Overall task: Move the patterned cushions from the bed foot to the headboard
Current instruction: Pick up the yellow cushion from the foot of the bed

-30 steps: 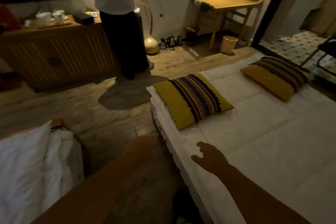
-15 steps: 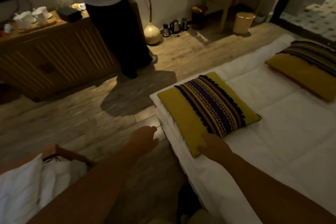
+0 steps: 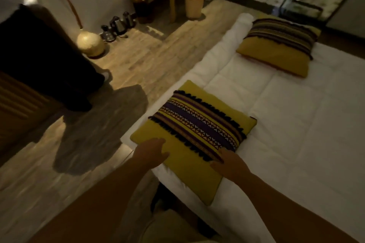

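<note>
Mustard-yellow fabric with a dark woven band marks both patterned cushions, and neither has reached the headboard yet, so I judge the task to be at its very start. The near cushion (image 3: 193,134) lies flat on the white quilt of the bed (image 3: 306,124), close to the edge on the floor side. The far cushion (image 3: 278,45) lies well apart from it, further along that end and untouched. The left hand (image 3: 152,152) rests on the near cushion's plain yellow corner with its fingers fairly straight and spread on top, not curled round anything. The right hand (image 3: 229,165) lies across the cushion's near edge with its fingers on the black fringe. In the dim light I cannot tell whether its thumb or fingertips are pinching the edge or only lying on it. The near cushion shows no sign of being lifted, as it sits level on the quilt. Taking hold, carrying it up the bed and then doing the same with the far cushion all seem left to do. No headboard is in view, so its direction and the goal spot cannot be judged. At the left a standing person's dark trousers (image 3: 39,55) are blurred and cut off by the frame.
</note>
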